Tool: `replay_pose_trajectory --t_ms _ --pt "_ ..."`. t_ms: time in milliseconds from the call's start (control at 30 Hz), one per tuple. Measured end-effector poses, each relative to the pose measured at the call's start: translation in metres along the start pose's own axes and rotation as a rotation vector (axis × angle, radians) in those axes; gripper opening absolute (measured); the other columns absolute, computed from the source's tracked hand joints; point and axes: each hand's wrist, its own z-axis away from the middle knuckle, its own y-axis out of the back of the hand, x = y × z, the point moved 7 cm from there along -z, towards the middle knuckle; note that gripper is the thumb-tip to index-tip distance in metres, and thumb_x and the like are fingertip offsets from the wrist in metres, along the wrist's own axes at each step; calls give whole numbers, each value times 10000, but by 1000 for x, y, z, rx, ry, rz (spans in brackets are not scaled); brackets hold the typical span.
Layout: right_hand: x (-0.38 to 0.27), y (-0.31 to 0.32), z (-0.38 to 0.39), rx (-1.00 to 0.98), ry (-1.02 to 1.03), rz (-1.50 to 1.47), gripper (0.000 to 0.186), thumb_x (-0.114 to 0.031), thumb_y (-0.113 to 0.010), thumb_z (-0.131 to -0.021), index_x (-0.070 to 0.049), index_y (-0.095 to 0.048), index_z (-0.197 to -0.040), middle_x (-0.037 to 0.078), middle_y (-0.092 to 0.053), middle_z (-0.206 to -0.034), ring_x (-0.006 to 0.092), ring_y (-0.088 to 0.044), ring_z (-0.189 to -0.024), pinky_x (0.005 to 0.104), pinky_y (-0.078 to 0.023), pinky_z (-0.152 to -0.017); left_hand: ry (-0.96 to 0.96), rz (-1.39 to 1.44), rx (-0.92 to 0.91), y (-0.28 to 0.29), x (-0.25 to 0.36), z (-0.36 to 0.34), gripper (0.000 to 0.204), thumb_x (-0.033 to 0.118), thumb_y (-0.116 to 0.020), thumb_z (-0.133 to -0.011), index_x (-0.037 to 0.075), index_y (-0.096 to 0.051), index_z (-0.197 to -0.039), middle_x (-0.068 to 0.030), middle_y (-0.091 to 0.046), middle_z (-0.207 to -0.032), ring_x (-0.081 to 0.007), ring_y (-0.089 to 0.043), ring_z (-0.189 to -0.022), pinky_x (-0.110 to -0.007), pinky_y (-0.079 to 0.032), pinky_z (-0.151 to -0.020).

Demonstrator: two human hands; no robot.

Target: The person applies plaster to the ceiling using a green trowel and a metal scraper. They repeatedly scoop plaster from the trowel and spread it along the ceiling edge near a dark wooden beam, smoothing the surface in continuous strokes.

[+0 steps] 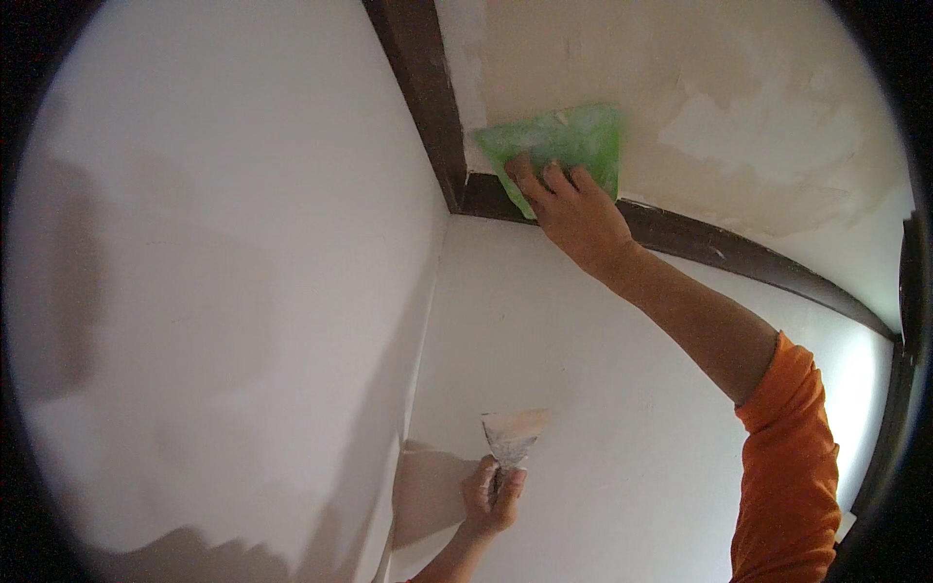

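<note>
Dark trim [423, 78] borders the patchy ceiling [739, 58] above white walls [243, 194]. Your right hand [586, 222] grasps a green spreader [583, 136], seemingly against the ceiling beside the trim, apparently smoothing it; your left hand [494, 500] grips a putty knife [513, 434] below. Another stroke calls for even pressure.
</note>
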Motion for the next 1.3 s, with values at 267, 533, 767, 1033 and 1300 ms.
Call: replay_pose_trajectory --t_ms 267,533,767,1033,1300 --pt "51 91 105 100 -157 -279 614 -132 -691 -801 -138 -549 -1398 98 -512 -1348 252 -536 -1106 393 -485 -876 -216 -334 19 -7 19 6 216 238 -612 -967 56 -524 -891 21 -533 -602 -55 -493 -515 -249 -406 -460" --pt "51 109 311 120 -1598 -1667 299 -108 -681 -920 -45 -608 -1204 88 -627 -1150 214 -616 -991 366 -517 -828 650 225 -216 -46 63 0 158 223 -605 -960 83 -540 -926 18 -523 -644 -48 -443 -447 -229 -349 -355" --pt "-13 170 401 258 -2052 -2068 420 3 -685 -861 -54 -572 -1262 91 -612 -1263 253 -590 -1162 440 -497 -1009 857 260 -563 -76 99 29 317 348 -625 -962 32 -595 -959 4 -494 -567 -44 -389 -394 -212 -289 -341" --pt "3 221 409 20 -1792 -2002 308 78 -642 -864 -45 -653 -1145 108 -665 -1162 226 -600 -1142 416 -475 -1033 945 347 -718 -86 118 34 334 329 -626 -973 -4 -622 -999 40 -454 -572 -25 -362 -434 -216 -277 -371" --pt "31 226 361 -507 -1111 -1489 306 28 -678 -812 -40 -703 -1110 123 -707 -1152 261 -680 -1084 342 -548 -907 942 375 -798 -99 118 46 322 316 -638 -959 -3 -626 -1000 33 -446 -553 -45 -345 -401 -234 -255 -347"
